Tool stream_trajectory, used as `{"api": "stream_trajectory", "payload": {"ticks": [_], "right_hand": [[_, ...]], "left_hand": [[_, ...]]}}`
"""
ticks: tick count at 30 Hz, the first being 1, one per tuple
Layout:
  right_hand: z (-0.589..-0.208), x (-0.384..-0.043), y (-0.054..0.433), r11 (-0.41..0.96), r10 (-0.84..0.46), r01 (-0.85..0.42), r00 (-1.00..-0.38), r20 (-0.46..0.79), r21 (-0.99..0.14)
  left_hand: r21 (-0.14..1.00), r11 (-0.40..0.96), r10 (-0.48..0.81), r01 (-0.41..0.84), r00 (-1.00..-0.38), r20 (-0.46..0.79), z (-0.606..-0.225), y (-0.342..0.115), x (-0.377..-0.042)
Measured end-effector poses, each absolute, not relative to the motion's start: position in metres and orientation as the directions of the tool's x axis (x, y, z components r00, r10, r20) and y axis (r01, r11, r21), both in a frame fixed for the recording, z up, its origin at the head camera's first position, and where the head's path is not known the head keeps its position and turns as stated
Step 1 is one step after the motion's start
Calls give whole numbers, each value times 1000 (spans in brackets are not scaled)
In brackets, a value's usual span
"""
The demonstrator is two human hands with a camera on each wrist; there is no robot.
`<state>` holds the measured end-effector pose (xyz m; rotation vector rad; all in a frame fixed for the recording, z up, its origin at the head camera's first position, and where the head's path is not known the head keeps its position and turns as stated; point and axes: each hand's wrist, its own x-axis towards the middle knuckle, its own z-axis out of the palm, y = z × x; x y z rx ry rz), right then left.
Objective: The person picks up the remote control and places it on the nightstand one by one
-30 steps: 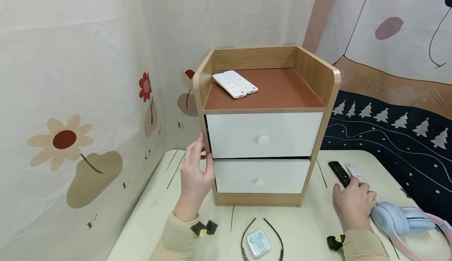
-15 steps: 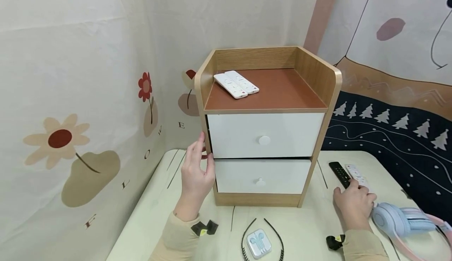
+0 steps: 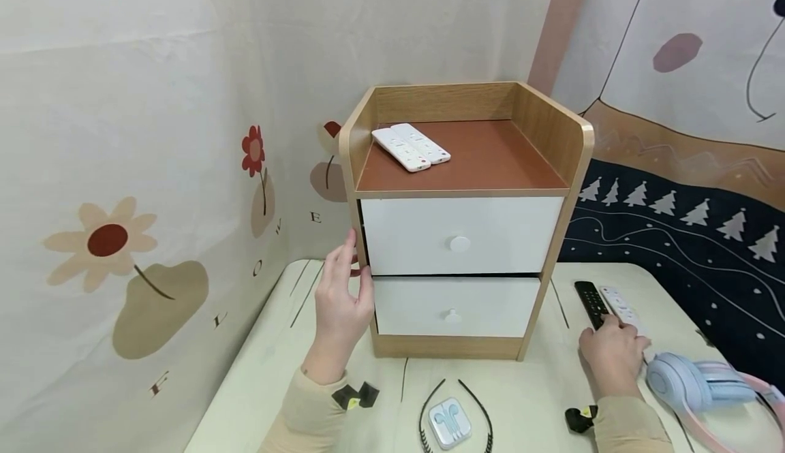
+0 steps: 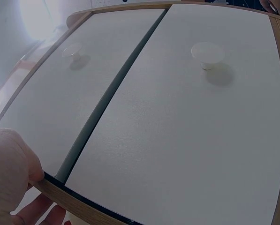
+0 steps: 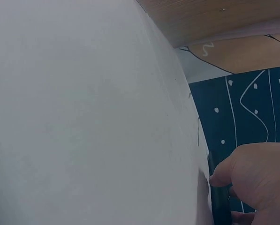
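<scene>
In the head view a small wooden cabinet with two white drawers stands in the middle. My left hand grips its left side panel, thumb at the front edge; the left wrist view shows fingers behind that panel. To the right, my right hand holds the near end of a black remote control that lies on the table. The right wrist view shows thumb and fingers around the dark remote. A white remote control lies just beside it, partly behind the hand.
Two white remotes lie on the cabinet's brown top. Blue and pink headphones are close to the right hand. In front are a black headband and a clear case of earphones. Patterned cloth hangs behind the table.
The black remote's far end has swung slightly right, toward the white remote, and the right hand has shifted a little with it. My left hand stays at the cabinet's side.
</scene>
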<state>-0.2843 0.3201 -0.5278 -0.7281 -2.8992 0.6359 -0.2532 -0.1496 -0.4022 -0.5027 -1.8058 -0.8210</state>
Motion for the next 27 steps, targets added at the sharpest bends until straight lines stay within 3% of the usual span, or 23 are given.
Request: {"api": "stream_trajectory", "payload": {"ticks": [7,19,27], "right_hand": [[-530,-283,319,772,471,404,-882,15,-491],[-530,-285,309,708,510,403,-860,24,-580],[-520,-286,302,712,497,336,-861,105,-617]], "left_hand": [[320,671,-48,669,-392,919,-403,-150,-253],[304,685,-44,662,-378,925,-402,-149,-251],[303,679,-51,668,-369,928,-402,-149,-251]]}}
